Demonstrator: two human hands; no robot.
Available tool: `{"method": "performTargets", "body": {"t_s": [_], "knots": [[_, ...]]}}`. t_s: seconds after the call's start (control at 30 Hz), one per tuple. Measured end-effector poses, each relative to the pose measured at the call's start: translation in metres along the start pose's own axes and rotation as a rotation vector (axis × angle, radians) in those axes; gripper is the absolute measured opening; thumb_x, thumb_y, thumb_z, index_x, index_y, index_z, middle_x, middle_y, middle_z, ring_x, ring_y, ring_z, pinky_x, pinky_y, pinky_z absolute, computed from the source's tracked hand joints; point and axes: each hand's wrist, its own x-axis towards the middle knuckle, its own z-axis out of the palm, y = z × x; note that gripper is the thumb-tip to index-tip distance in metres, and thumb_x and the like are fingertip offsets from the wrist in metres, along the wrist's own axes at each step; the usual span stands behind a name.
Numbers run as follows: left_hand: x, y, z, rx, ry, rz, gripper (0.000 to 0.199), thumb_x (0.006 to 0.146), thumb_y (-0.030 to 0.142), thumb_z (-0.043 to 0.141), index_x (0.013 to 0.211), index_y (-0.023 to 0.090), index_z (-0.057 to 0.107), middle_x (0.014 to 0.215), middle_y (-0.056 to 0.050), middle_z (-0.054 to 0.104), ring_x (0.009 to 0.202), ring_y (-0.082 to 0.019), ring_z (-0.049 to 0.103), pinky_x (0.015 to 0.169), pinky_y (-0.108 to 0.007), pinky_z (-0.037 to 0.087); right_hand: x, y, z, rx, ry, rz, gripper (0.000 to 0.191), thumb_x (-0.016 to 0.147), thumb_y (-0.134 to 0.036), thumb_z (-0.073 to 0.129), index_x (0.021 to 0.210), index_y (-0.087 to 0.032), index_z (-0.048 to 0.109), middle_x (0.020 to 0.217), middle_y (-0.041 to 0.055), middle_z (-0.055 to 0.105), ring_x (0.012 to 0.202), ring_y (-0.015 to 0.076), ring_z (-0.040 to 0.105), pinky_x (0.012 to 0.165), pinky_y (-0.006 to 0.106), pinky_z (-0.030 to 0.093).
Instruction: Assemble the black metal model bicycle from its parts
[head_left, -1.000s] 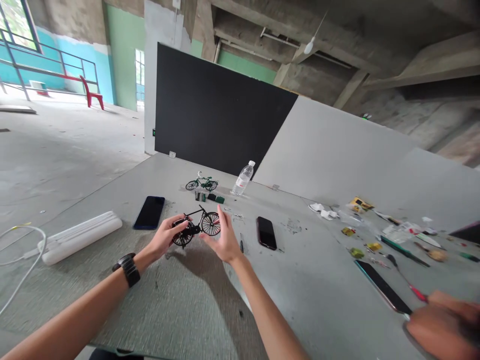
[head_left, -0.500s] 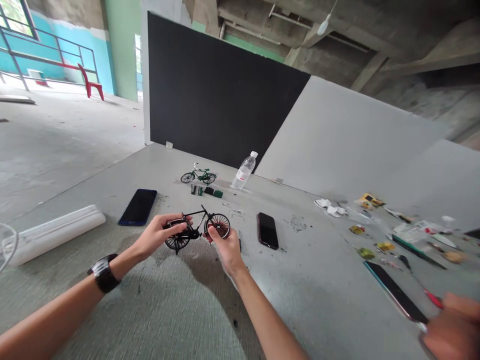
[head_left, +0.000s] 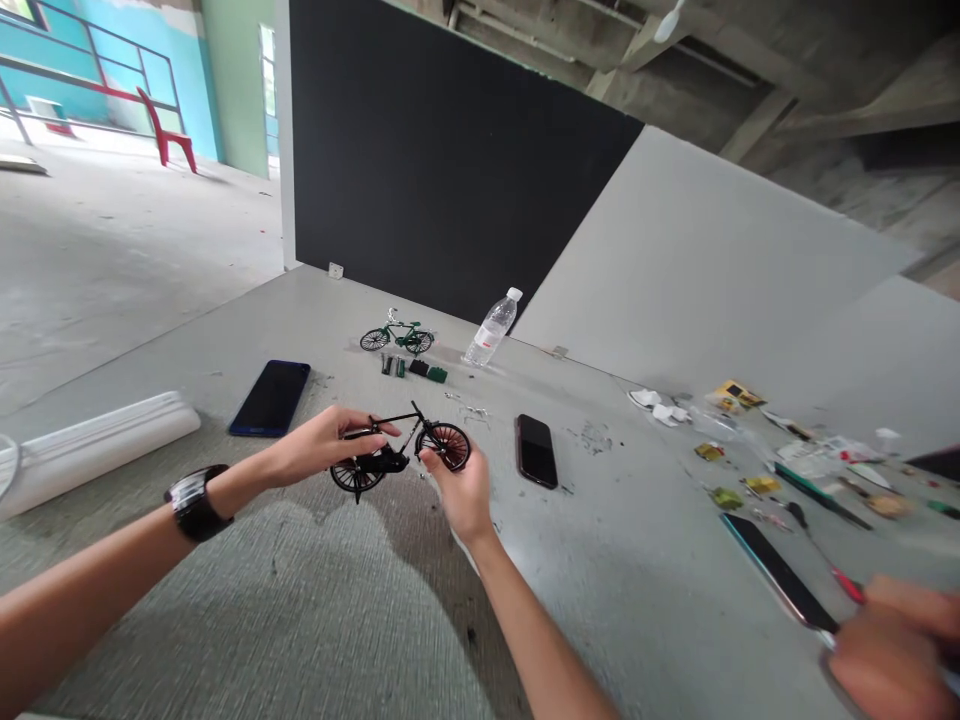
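A small black model bicycle (head_left: 391, 458) is held upright between both hands above the grey table. My left hand (head_left: 324, 445) grips its rear part, fingers closed around the frame near the back wheel. My right hand (head_left: 461, 490) pinches the front wheel, thumb on the near side; its other fingers are partly hidden behind the wheel. Farther back stands a green model bicycle (head_left: 401, 333). Small black and green parts (head_left: 427, 371) lie just in front of it, and thin silvery bits (head_left: 469, 408) rest behind the held bicycle.
A water bottle (head_left: 493, 328) stands near the black partition (head_left: 450, 160). Phones lie left (head_left: 270, 398), centre (head_left: 536, 451) and right (head_left: 778, 570). A white power strip (head_left: 105, 455) is at far left. Tools and yellow pieces (head_left: 761, 485) clutter the right, beside another person's blurred hand (head_left: 892, 650).
The view has shifted slightly, so the background sits higher. The black bicycle has tilted a little and its front wheel has moved slightly right with my right hand. Both hands keep their hold.
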Motion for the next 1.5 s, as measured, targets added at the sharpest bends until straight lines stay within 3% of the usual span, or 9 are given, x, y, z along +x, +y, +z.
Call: {"method": "performTargets", "body": {"t_s": [0.2, 0.33, 0.67, 0.8, 0.93, 1.03, 1.13, 1.27, 1.5], "knots": [[-0.007, -0.002, 0.007, 0.163, 0.007, 0.123, 0.031, 0.093, 0.043, 0.060, 0.097, 0.016, 0.075, 0.092, -0.008, 0.073, 0.085, -0.023, 0.067, 0.073, -0.029, 0.054, -0.002, 0.004, -0.001, 0.179, -0.093, 0.106, 0.040, 0.072, -0.049, 0.084, 0.095, -0.019, 0.069, 0.074, -0.0001, 0.062, 0.062, 0.0131, 0.054, 0.059, 0.027, 0.049], [-0.016, 0.001, 0.005, 0.225, -0.071, 0.122, 0.035, 0.099, 0.045, 0.052, 0.104, 0.015, 0.069, 0.092, -0.007, 0.070, 0.083, -0.020, 0.065, 0.072, -0.028, 0.053, -0.004, 0.002, 0.000, 0.306, -0.173, 0.200, 0.036, 0.071, -0.046, 0.086, 0.088, -0.019, 0.067, 0.073, -0.0012, 0.059, 0.061, 0.0114, 0.053, 0.057, 0.025, 0.047], [-0.022, -0.006, 0.007, 0.231, -0.109, 0.083, 0.039, 0.101, 0.048, 0.047, 0.107, 0.015, 0.066, 0.092, -0.006, 0.068, 0.081, -0.018, 0.062, 0.072, -0.028, 0.050, -0.008, -0.002, -0.003, 0.030, -0.103, 0.050, 0.029, 0.073, -0.038, 0.085, 0.091, -0.020, 0.071, 0.084, 0.0013, 0.069, 0.077, 0.0161, 0.063, 0.077, 0.030, 0.053], [-0.023, -0.007, 0.013, 0.265, -0.073, 0.097, 0.037, 0.101, 0.046, 0.047, 0.106, 0.016, 0.067, 0.094, -0.006, 0.070, 0.082, -0.017, 0.062, 0.075, -0.029, 0.049, -0.012, 0.005, -0.010, -0.116, -0.166, -0.053, 0.030, 0.088, -0.040, 0.071, 0.115, -0.026, 0.069, 0.099, 0.0042, 0.069, 0.081, 0.0169, 0.065, 0.076, 0.032, 0.056], [-0.023, -0.011, 0.019, 0.127, -0.024, 0.026, 0.036, 0.099, 0.048, 0.051, 0.103, 0.016, 0.067, 0.094, -0.006, 0.070, 0.085, -0.018, 0.064, 0.074, -0.028, 0.052, -0.022, -0.001, -0.015, -0.402, -0.215, -0.273, 0.048, 0.098, -0.039, 0.056, 0.146, -0.035, 0.049, 0.134, 0.0095, 0.054, 0.117, 0.0237, 0.059, 0.097, 0.043, 0.053], [-0.023, -0.013, 0.021, 0.001, -0.034, -0.044, 0.037, 0.097, 0.050, 0.053, 0.101, 0.015, 0.066, 0.090, -0.006, 0.071, 0.080, -0.019, 0.067, 0.069, -0.028, 0.055, -0.031, -0.008, -0.015, -0.469, -0.278, -0.325, 0.062, 0.096, -0.046, 0.056, 0.154, -0.035, 0.037, 0.145, 0.0106, 0.043, 0.128, 0.0282, 0.051, 0.103, 0.047, 0.051], [-0.023, -0.012, 0.021, -0.030, -0.031, -0.059, 0.037, 0.096, 0.051, 0.055, 0.100, 0.015, 0.067, 0.088, -0.006, 0.071, 0.078, -0.019, 0.068, 0.068, -0.028, 0.056, -0.036, -0.007, -0.013, -0.480, -0.179, -0.314, 0.058, 0.099, -0.042, 0.052, 0.154, -0.037, 0.036, 0.149, 0.0098, 0.039, 0.128, 0.0281, 0.051, 0.102, 0.048, 0.052], [-0.025, -0.010, 0.024, 0.016, -0.025, -0.031, 0.036, 0.096, 0.049, 0.056, 0.100, 0.016, 0.069, 0.089, -0.005, 0.071, 0.077, -0.017, 0.066, 0.066, -0.025, 0.054, -0.037, 0.002, -0.008, -0.370, -0.017, -0.270, 0.075, 0.091, -0.036, 0.068, 0.155, -0.035, 0.029, 0.149, 0.0124, 0.041, 0.121, 0.0267, 0.057, 0.098, 0.047, 0.055], [-0.028, -0.006, 0.026, -0.039, -0.037, -0.089, 0.036, 0.096, 0.049, 0.055, 0.100, 0.016, 0.067, 0.083, -0.005, 0.074, 0.072, -0.017, 0.068, 0.066, -0.026, 0.055, -0.037, 0.004, -0.003, -0.096, -0.020, -0.138, 0.064, 0.086, -0.032, 0.075, 0.143, -0.031, 0.045, 0.117, 0.0066, 0.063, 0.096, 0.0193, 0.069, 0.090, 0.039, 0.060]]}}
